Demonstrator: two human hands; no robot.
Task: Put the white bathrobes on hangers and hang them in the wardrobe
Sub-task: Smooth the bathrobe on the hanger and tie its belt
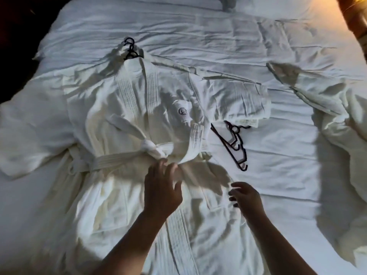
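Note:
A white bathrobe (127,120) lies flat on the bed, front up, with a dark emblem on its chest. Black hanger hooks (130,49) stick out of its collar. Its belt is tied in a knot (154,149) at the waist. My left hand (161,187) hovers just below the knot, fingertips touching the belt. My right hand (245,197) hangs over the robe's skirt with loosely curled fingers, holding nothing. Loose black hangers (233,144) lie to the right of the robe. A second white robe (335,108) lies crumpled at the right.
The bed (198,36) has a rumpled white sheet. A folded white cloth (242,100) lies beside the robe's right sleeve. Pillows sit at the far end. Warm light falls on wooden furniture (357,14) at the top right. The floor at the left is dark.

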